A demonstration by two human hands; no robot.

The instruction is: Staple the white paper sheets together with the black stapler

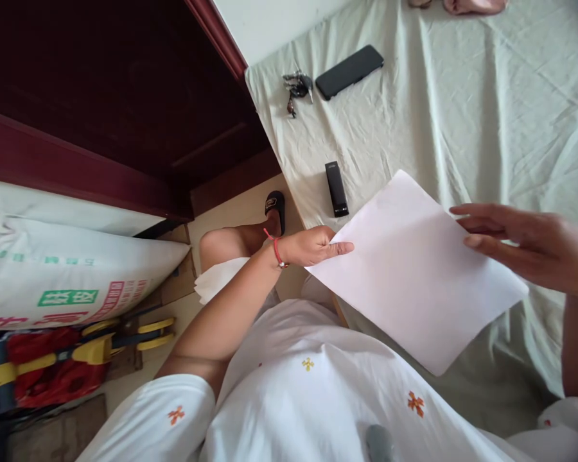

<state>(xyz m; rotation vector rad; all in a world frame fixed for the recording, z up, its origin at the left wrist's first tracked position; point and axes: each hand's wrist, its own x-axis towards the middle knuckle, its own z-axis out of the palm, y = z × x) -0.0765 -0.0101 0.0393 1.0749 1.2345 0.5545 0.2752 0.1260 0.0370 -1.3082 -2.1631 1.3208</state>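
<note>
A white sheet of paper [414, 276] is tilted above the cloth-covered surface. My left hand [313, 247] is closed on its left corner, with the thumb lying on top and the fingers tucked under. Over the sheet's upper right edge, my right hand [525, 244] has its fingers stretched out, the thumb apart from them. The thumb tip overlaps the paper; I cannot tell whether it touches. Just beyond the paper's upper left edge lies a slim black oblong object [336, 189], its kind unclear.
A black phone [349, 72] and a bunch of keys [297, 88] lie farther back on the pale, wrinkled cloth [467, 109]. Pink fabric [476, 5] shows at the top edge. Left of the bed-like surface are a dark red cabinet [125, 83] and a large printed sack [67, 269].
</note>
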